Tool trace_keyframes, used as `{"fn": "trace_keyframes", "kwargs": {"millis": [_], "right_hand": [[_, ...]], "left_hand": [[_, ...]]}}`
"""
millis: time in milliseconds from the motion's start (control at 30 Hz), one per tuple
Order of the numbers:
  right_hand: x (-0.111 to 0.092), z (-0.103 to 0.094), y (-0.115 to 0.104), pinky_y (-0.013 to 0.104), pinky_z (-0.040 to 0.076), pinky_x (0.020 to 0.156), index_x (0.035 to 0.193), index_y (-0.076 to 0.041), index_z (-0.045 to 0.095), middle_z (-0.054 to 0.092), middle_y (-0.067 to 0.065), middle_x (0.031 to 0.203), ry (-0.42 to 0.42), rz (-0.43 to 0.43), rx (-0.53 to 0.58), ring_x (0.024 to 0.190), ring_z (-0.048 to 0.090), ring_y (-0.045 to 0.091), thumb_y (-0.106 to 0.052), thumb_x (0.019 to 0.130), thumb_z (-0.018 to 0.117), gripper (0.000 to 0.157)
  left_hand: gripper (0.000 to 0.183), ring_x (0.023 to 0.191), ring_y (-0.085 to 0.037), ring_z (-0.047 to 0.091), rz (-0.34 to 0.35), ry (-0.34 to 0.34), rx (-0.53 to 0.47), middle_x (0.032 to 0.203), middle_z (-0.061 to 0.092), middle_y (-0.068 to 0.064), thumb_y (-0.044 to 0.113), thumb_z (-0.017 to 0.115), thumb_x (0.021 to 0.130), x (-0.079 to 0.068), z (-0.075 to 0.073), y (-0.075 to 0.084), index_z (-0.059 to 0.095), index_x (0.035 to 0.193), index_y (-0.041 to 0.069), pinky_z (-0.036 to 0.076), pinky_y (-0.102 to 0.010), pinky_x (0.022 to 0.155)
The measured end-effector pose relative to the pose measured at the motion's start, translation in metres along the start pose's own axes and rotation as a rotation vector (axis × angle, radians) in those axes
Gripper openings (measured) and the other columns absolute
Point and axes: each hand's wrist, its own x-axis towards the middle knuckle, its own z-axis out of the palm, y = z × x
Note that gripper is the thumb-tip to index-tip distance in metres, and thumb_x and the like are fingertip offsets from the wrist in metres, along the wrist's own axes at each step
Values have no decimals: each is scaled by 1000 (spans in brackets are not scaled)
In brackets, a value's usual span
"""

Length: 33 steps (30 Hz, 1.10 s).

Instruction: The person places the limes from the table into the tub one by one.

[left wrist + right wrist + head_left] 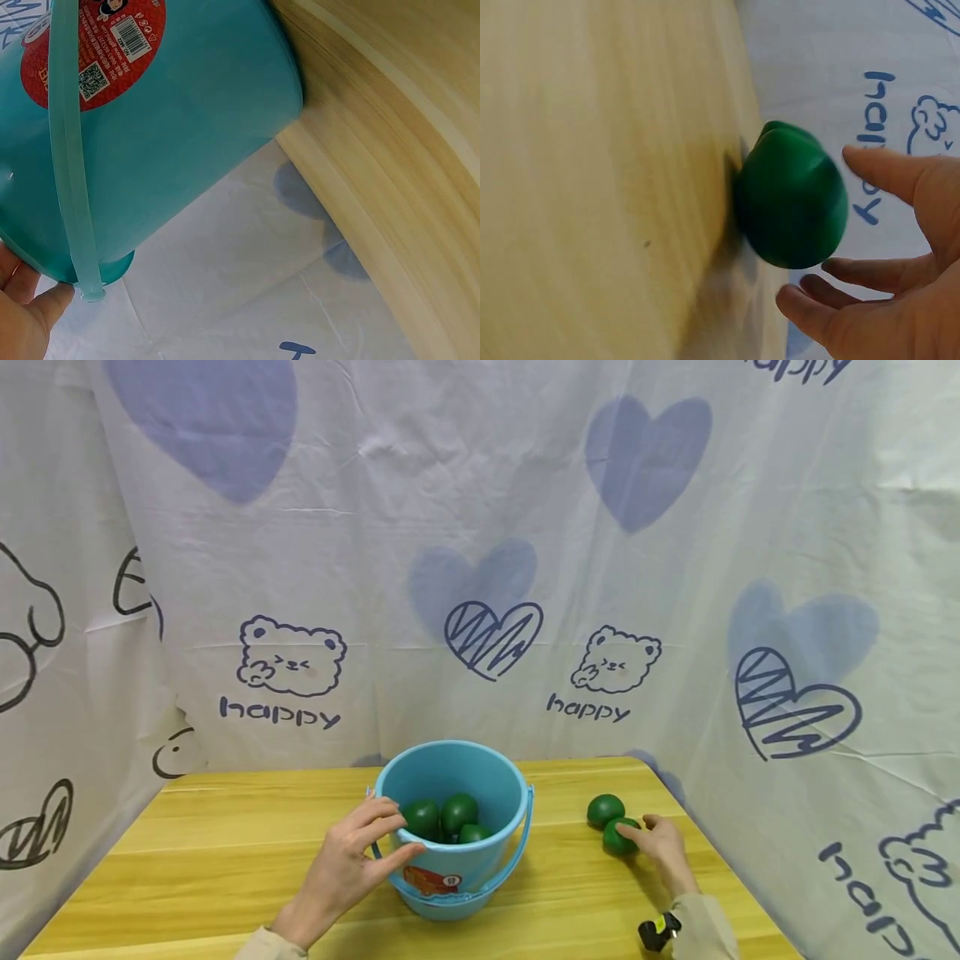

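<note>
A light blue bucket (487, 860) stands upright on the table, with several smooth dark green fruits (459, 812) inside. My left hand (341, 860) grips its near left rim, fingers over the edge and thumb outside; the left wrist view shows the thumb by the bucket's handle (71, 157). To the right, two more green fruits lie close together, a farther one (604, 810) and a nearer one (617, 841). Around the nearer fruit, my right hand (663, 846) has its thumb and fingers spread. In the right wrist view, gaps show between the fingertips and that fruit (795, 199).
The wooden table (225, 852) carries the bucket and the loose fruits. Behind and at both sides hangs a pale cloth (375, 527) printed with hearts and bears. A small black device (658, 932) sits at the right wrist.
</note>
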Motion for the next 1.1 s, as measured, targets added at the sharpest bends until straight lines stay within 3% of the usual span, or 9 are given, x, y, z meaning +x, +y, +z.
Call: {"fn": "trace_keyframes", "kwargs": {"millis": [200,400,600,1100], "right_hand": [[5,5,5,60,41,107,140,19,32,36,42,141,-33,21,-47,128,42,53,-45,91,64,87],[6,13,6,54,49,94,136,16,41,49,37,130,-3,-5,-58,114,53,46,-43,88,69,81],[5,14,8,56,49,95,140,16,35,43,39,135,5,7,-43,118,50,49,-36,85,73,84],[3,4,9,50,53,88,134,9,38,45,33,131,33,67,13,115,51,46,-43,81,76,83]], "left_hand": [[28,96,-15,65,0,2,4,103,67,4,27,87,73,-1,0,-1,73,94,16,46,-54,102],[29,96,-16,65,10,14,3,103,67,4,28,87,73,-2,0,-1,73,94,15,46,-54,102],[28,96,-14,64,13,14,10,102,67,5,29,87,73,-3,0,-1,73,94,16,45,-50,105],[28,96,-18,65,6,-6,-16,102,66,5,27,86,74,0,-1,0,73,95,16,45,-58,101]]}}
